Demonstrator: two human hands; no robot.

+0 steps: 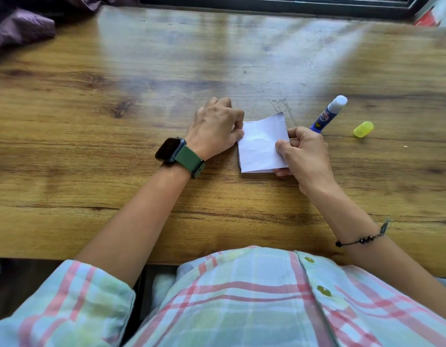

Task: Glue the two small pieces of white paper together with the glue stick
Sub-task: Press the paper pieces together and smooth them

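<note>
- Head view: small crumpled white paper square (263, 144) sits flat on the brown wood-grain table (141, 96), between the two hands.
- Can't tell if it's one sheet or two stacked; only one white face visible.
- Left hand (216, 131) curled, fingertips pinching the paper's left edge; green-strapped smartwatch (179, 156) on that wrist.
- Right hand (304, 154) grips the paper's right edge, thumb on top, fingers curled underneath.
- Blue glue stick with white tip exposed (328, 113) lies uncapped on the table just beyond the right hand, base touching or hidden by the knuckles, tip pointing away and right.
- Yellow plastic cap (363, 129) lies right of the glue stick, apart from it.
- Black beaded bracelet (362, 237) on the right forearm.
- Near table edge runs just in front of the plaid shirt (242, 296); wide bare wood left of the left hand and beyond both hands.
- Purple cloth (21, 26) at far-left corner, well apart from the hands.
</note>
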